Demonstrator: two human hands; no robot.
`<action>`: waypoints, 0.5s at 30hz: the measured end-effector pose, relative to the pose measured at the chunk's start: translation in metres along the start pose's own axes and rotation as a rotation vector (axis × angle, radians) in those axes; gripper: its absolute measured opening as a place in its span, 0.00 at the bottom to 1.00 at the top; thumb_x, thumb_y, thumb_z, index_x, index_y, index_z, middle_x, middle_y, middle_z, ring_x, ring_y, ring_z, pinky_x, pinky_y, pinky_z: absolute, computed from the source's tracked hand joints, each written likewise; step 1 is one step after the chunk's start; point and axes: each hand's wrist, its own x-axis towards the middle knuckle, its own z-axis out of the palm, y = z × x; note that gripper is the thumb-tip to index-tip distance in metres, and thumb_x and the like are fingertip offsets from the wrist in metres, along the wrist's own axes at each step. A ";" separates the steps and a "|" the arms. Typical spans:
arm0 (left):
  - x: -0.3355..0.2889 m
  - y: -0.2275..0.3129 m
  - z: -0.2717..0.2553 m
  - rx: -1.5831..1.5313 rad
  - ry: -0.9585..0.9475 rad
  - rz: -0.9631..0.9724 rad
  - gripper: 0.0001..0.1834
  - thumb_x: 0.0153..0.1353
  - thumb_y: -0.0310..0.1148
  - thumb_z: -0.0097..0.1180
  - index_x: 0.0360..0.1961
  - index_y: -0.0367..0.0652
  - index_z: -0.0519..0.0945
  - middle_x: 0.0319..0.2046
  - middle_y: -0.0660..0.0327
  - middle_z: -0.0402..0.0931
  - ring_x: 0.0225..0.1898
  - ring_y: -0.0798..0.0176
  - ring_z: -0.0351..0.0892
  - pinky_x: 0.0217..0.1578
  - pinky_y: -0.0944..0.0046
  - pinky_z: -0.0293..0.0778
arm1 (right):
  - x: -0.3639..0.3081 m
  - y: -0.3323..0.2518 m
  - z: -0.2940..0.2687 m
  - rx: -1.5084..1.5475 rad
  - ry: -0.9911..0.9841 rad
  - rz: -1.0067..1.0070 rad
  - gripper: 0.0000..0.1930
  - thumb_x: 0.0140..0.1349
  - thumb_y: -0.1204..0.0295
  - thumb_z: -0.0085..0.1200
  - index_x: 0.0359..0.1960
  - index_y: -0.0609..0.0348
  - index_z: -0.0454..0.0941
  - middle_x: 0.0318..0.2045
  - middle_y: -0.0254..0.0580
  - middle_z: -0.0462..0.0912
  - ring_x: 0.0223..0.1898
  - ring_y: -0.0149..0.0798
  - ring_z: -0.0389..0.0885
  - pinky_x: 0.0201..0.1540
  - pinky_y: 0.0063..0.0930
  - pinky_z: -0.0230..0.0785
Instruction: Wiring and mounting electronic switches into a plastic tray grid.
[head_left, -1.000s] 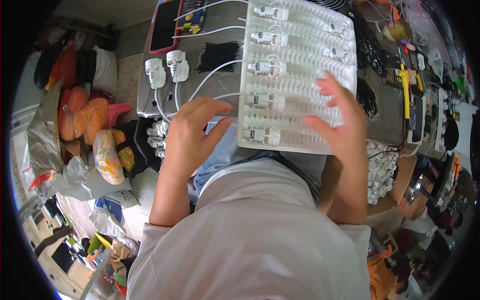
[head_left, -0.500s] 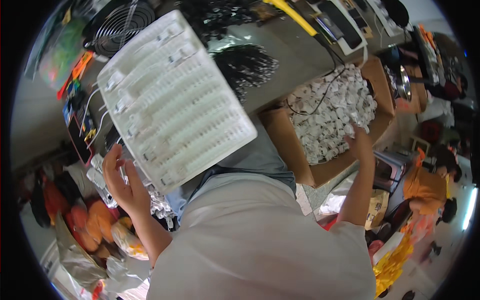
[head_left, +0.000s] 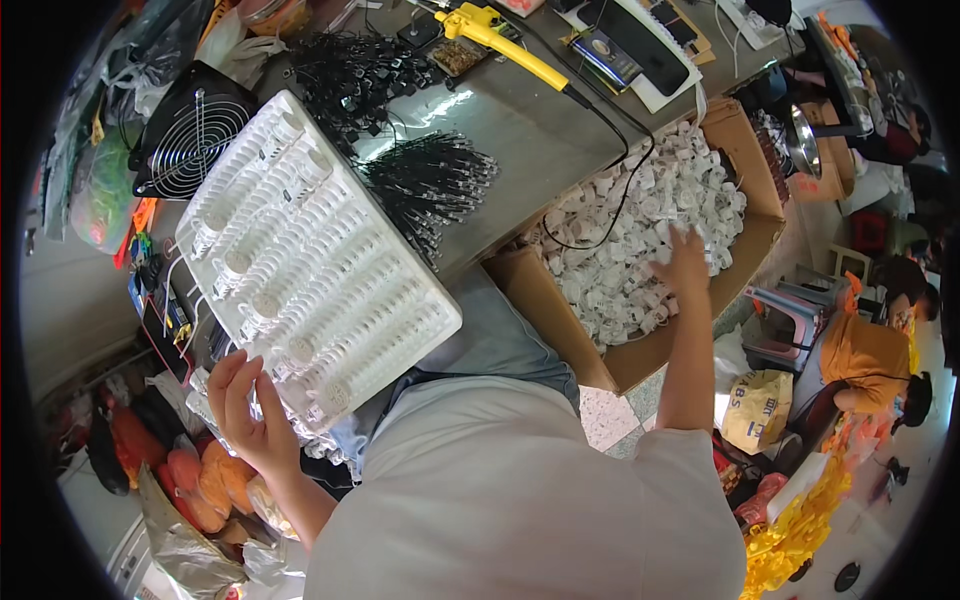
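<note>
A white tray (head_left: 400, 318) with rows of slots lies tilted across the left of the bench, its near corner over my lap. Small clear-white plastic parts (head_left: 262, 305) sit along its rows. My left hand (head_left: 250, 415) is raised beside the tray's lower left edge, fingers apart, holding nothing. On the right, an open cardboard box (head_left: 590, 355) is heaped with similar small white plastic parts (head_left: 610, 290). My right hand (head_left: 686, 262) reaches over that heap, fingers spread among the parts. No part shows in its grip.
A bundle of black wires with metal tips (head_left: 430, 185) lies right of the tray. Behind stand a black fan (head_left: 195, 130) and a yellow-handled tool (head_left: 500, 45), whose black cable (head_left: 640, 150) hangs over the box. A phone (head_left: 640, 45) rests farther right. A person in orange (head_left: 865, 350) sits at right.
My right hand has moved from the box's near right side farther in over the heap, its fingers spreading. My left hand stays beside the tray. The whole view has shifted slightly.
</note>
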 end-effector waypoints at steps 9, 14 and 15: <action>0.007 0.009 0.014 -0.002 0.000 0.009 0.10 0.61 0.17 0.59 0.42 0.36 0.85 0.47 0.53 0.80 0.49 0.54 0.81 0.51 0.59 0.75 | 0.017 0.088 -0.017 0.253 0.055 -0.002 0.63 0.40 0.51 0.80 0.79 0.45 0.54 0.75 0.69 0.54 0.74 0.68 0.58 0.73 0.56 0.58; 0.008 0.023 0.009 -0.006 0.008 0.031 0.11 0.58 0.15 0.59 0.41 0.37 0.85 0.46 0.52 0.80 0.45 0.55 0.80 0.48 0.60 0.76 | 0.021 0.057 0.011 0.141 -0.023 0.022 0.76 0.28 0.46 0.82 0.81 0.47 0.45 0.76 0.76 0.48 0.74 0.75 0.55 0.75 0.60 0.51; 0.007 0.024 0.005 0.019 0.030 0.014 0.11 0.58 0.15 0.59 0.41 0.37 0.85 0.46 0.52 0.80 0.45 0.55 0.80 0.48 0.60 0.76 | 0.025 0.051 0.014 0.049 -0.025 0.056 0.76 0.28 0.46 0.82 0.81 0.50 0.46 0.75 0.76 0.51 0.74 0.74 0.56 0.74 0.61 0.51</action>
